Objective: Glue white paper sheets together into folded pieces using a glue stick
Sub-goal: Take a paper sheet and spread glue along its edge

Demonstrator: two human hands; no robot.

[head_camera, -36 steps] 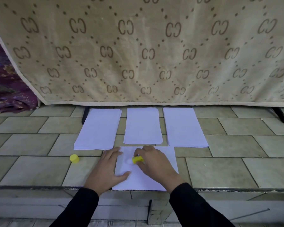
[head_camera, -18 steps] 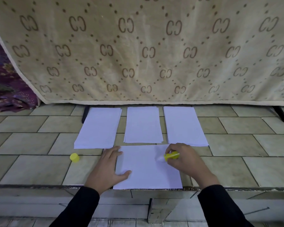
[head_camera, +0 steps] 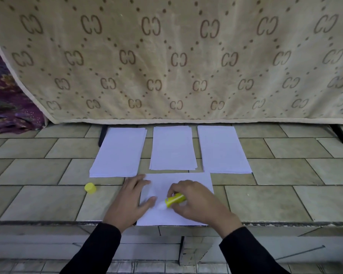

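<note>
A big tan blanket with brown letter shapes and dots hung across the back. A purple patterned cloth lay bunched at the far left, beside it. One black leg poked out under the blanket, and another black leg showed far right. The worktop had pale green tiles.

The only lettering is a brown two-letter mark, reading like "CC", repeated in rows across the beige blanket hanging along the far side, each mark set inside a diamond of brown dots. Any print on the yellow glue stick is too blurred to read
</note>
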